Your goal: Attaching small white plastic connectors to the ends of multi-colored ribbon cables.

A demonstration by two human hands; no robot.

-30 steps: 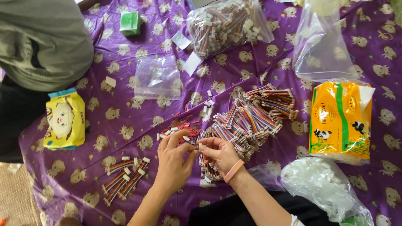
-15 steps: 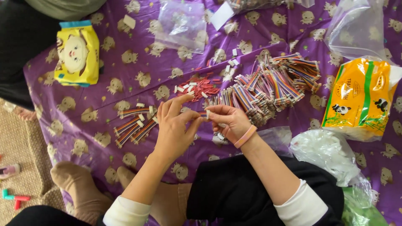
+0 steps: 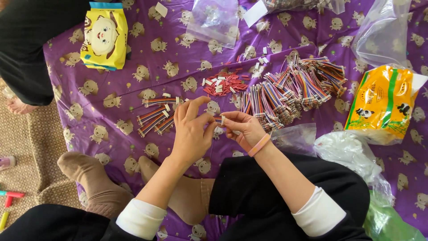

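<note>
My left hand [image 3: 192,131] and my right hand [image 3: 244,129] meet over the purple patterned cloth [image 3: 178,53], both pinching one short multicoloured ribbon cable [image 3: 219,119] with a white connector. A big heap of the same cables [image 3: 290,91] lies just beyond my right hand. A small pile of red cables with white plugs [image 3: 223,84] sits behind my fingers. Left of my left hand lie a few cables in a row [image 3: 156,117]. A pink band circles my right wrist.
A yellow cartoon pouch [image 3: 103,35] lies far left, a yellow-green snack bag [image 3: 383,105] at right. Clear plastic bags [image 3: 211,22] lie at the back, white and green bags [image 3: 356,156] near my right knee. Another person in black [image 3: 31,44] sits top left.
The view has tilted down toward my lap. Both hands stay together on the small cable, now slightly nearer my body.
</note>
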